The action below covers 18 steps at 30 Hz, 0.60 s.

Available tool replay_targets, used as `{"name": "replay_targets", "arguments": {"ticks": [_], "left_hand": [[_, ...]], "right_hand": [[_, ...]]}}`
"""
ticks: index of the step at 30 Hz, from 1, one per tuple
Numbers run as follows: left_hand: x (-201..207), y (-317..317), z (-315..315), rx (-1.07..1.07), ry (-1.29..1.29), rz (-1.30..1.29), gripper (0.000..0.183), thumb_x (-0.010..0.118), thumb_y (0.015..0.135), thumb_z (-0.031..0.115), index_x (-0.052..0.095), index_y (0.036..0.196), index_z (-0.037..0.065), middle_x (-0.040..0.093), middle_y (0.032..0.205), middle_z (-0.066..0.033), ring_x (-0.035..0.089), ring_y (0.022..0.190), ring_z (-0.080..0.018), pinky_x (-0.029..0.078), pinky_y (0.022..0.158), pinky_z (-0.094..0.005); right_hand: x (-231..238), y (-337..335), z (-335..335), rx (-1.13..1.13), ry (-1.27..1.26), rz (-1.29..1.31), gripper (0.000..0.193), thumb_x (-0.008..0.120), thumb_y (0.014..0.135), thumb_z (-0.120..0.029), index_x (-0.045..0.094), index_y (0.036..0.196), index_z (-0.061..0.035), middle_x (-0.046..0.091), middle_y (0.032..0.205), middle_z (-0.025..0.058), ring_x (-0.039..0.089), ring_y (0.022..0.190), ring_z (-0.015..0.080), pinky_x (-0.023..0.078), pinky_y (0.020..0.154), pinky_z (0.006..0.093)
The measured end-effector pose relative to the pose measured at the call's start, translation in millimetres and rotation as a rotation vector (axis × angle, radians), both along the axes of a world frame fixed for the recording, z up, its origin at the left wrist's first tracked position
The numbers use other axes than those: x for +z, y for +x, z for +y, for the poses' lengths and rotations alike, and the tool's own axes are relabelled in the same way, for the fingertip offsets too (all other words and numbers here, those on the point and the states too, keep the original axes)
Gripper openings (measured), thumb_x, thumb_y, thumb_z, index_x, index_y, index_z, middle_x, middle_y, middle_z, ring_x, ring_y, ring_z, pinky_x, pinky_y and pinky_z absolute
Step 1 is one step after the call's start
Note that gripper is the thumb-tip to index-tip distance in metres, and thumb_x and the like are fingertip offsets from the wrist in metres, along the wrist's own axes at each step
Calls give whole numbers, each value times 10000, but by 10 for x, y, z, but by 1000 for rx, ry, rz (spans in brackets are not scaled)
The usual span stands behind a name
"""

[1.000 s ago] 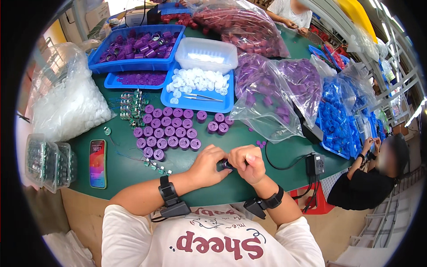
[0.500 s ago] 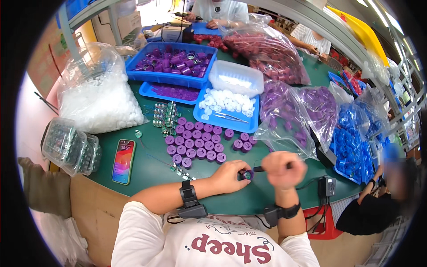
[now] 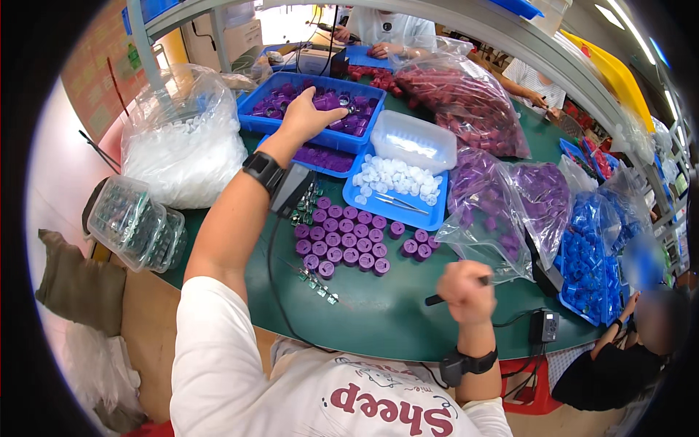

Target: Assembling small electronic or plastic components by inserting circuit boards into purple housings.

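Purple parts: heaped in a deep blue bin toward the far side of the worktop. Left hand is over the heap, thumb and fingers spread; can't tell whether it touches a part. Right hand is well apart from it, nearer the body, fist closed around a dark rod-like tool with both ends sticking out. Full-fist grip, probably to keep the tool secure while the other arm is stretched out.

Finished-looking purple caps stand upright in close rows in front of the torso, likely for easy reach and counting. Small circuit boards lie just beside, on the near-left side. White discs share a shallow blue tray with tweezers; rim probably stops small bits scattering. Bulk bags further out: white parts left, red parts far side.
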<state>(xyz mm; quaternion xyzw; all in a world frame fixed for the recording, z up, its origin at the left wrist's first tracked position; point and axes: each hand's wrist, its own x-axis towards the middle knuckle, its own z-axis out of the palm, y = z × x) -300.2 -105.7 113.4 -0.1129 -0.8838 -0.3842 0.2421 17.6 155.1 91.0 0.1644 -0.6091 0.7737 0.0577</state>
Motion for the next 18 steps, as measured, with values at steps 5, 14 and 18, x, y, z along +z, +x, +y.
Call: {"name": "replay_targets", "arguments": {"ticks": [5,14,18], "left_hand": [[20,862,-49,-440,224,-231,548,755,742,265,565,1153,-44,635,1024,-136,600,869,-157,505,752,-309],[-44,2214,-429,-861,-239,-309,439,795,671,205,646,1029,0,652,967,-134,623,896,-241,485,778,-331],[-301,2386,-152,-806,-199,-559,334,767,680,149,665,954,-12,666,838,-126,641,753,-224,503,673,-294]], "right_hand": [[-297,-189,-816,-33,834,90,233,707,750,-227,617,760,-12,581,716,92,572,610,268,458,567,349],[-429,-257,-827,8,990,125,147,661,765,-142,624,803,-6,577,737,156,582,660,342,454,587,420],[-314,-88,-568,-32,938,127,99,669,761,-82,644,832,-19,580,710,127,567,597,296,445,540,370]]}}
